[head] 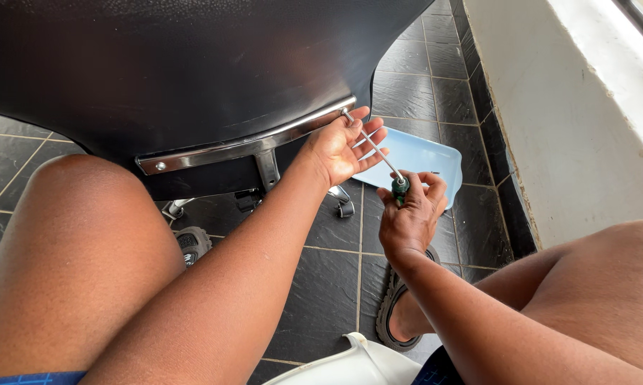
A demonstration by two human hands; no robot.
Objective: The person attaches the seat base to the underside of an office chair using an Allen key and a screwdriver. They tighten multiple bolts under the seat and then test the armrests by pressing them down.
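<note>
In the head view, a person sits and looks down at both hands, which work on a black office chair [193, 64] tipped on its side. The chair back fills the upper left of the picture, and a chrome bracket [243, 146] runs across its lower edge, with one screw head visible near the left end of the bracket.

The right hand [410, 217] is closed around the green handle of a screwdriver [380, 155]. The fingers wrap the handle fully, so only the top of the handle shows above the fist. The metal shaft goes up and to the left from this hand, and its tip meets the right end of the chrome bracket.

The left hand [343, 146] is half open beside that end of the bracket. Its fingers are slightly spread and curve around the shaft near the tip; they seem to touch the shaft, but I cannot tell how firmly.

Behind the two hands, a light blue tray [435, 160] lies on the dark tiled floor [328, 285], near a white wall [563, 128]. Chair casters [343, 203] show under the left forearm. Bare knees frame the picture on both sides, and one foot in a sandal [392, 310] rests on the tiles below the right hand.
</note>
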